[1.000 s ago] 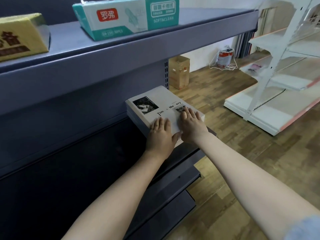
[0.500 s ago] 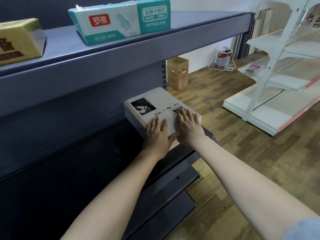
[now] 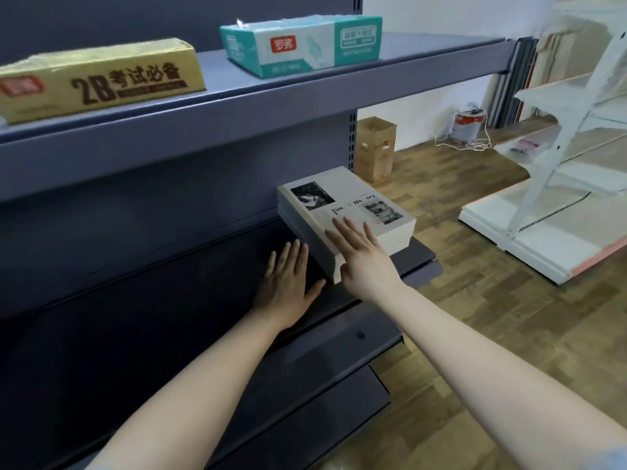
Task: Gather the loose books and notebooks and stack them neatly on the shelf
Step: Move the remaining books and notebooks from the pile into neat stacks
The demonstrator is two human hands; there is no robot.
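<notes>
Centre right of the frame, at the right end of the lower shelf (image 3: 169,334): a stack of books (image 3: 342,203), lying flat, pale cover with two dark photos uppermost, edges roughly flush. Set close to the back panel and hard toward the shelf's open end, presumably to keep room leftward for more.

Pressing down on the near part of the top cover with the right hand (image 3: 364,262), fingers (image 3: 349,228) straight and spread, grasping nothing (steadier for a pile than any pinch). Thumb low by the pile's near-left corner, likely to check edge alignment.

Lying flat on the dark shelf deck just left of the stack with the left hand (image 3: 288,283), fingers (image 3: 292,254) straight and released, thumb angled toward the pile's side. Close to it, though actual contact impossible to tell. Probably there to brace, or to nudge that side square.

By the look of it, in the squaring-up step, with this pile already shelved and near neat. No other loose books or notebooks visible in this view.

Across the upper half of the frame, on the upper shelf (image 3: 305,93): a yellow pack (image 3: 98,76) at left, a teal tissue box (image 3: 302,45) at centre. Beyond at right, on the wooden floor (image 3: 475,300): a cardboard box (image 3: 375,147), a paint can (image 3: 470,127), white shelving (image 3: 559,198).
</notes>
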